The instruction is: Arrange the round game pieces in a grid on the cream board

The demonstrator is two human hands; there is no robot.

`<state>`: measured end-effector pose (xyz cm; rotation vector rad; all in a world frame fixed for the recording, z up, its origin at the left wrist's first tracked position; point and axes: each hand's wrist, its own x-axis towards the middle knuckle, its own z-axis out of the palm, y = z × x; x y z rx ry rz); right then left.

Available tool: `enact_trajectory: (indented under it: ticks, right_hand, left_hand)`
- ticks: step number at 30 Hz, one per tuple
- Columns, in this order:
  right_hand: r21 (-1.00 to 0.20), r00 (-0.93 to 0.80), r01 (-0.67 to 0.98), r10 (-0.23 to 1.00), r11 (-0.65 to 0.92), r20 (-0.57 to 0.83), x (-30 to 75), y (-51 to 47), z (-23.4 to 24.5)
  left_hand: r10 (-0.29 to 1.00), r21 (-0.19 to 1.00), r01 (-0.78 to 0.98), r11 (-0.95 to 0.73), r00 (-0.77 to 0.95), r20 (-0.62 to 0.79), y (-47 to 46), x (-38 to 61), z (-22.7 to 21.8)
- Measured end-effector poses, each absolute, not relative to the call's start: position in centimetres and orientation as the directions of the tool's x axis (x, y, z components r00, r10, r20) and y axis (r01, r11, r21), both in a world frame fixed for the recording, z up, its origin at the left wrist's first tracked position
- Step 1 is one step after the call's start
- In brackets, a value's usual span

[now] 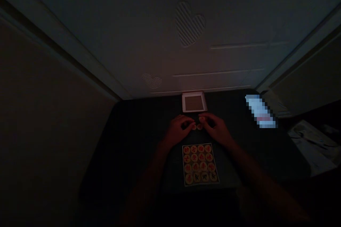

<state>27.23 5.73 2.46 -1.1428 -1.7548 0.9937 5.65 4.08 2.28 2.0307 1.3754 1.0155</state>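
My left hand is curled over the dark table, thumb and fingertips closed at the edge of a round Chinese chess piece. Facing it, my right hand has its thumb and index finger closed around what looks like another piece. Between the two hands a further pale piece lies on the table. Nearer me is a square tray with rows of round pieces, most with red characters and several with dark ones. Dim light blurs the fingertips.
Behind my hands a white-rimmed square box or lid lies near the wall. A bright, pixelated phone-like object is at the table's right. Papers or bags lie beyond the right edge. A pale panel with heart reliefs rises behind the table.
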Motion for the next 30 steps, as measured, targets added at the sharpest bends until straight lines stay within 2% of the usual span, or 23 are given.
enact_trajectory:
  ticks: [4, 10, 15, 20, 25, 30]
  right_hand:
    - [-0.9, -0.244, 0.333, 0.948, 0.28, 0.204, 27.5, 5.8, 2.4]
    - [-0.913, -0.182, 0.343, 0.969, 0.22, 0.165, 27.6, 5.7, 2.9]
    - [-0.961, -0.103, 0.268, 0.994, 0.071, 0.045, 28.5, 4.8, 3.3]
    - [-0.978, 0.026, 0.193, 0.997, -0.077, -0.073, 31.1, 0.8, 3.7]
    - [-0.971, 0.081, 0.063, 0.971, -0.232, -0.227, 32.5, -5.4, 3.9]
    - [-0.953, 0.152, -0.07, 0.941, -0.294, -0.301, 31.8, -10.7, 3.5]
  left_hand:
    - [0.917, 0.708, 0.583, -0.399, 0.235, 0.323, 3.9, 5.8, 2.2]
    - [0.926, 0.714, 0.601, -0.358, 0.129, 0.356, 4.3, 6.1, 2.0]
    - [0.937, 0.736, 0.59, -0.333, 0.12, 0.328, 3.1, 5.0, 3.3]
    - [0.959, 0.787, 0.558, -0.264, 0.064, 0.276, -3.6, 4.3, 4.8]
    - [0.975, 0.797, 0.576, -0.182, 0.0, 0.223, -10.9, 5.8, 3.7]
    - [0.977, 0.765, 0.626, -0.151, -0.025, 0.213, -12.8, 6.8, 2.7]
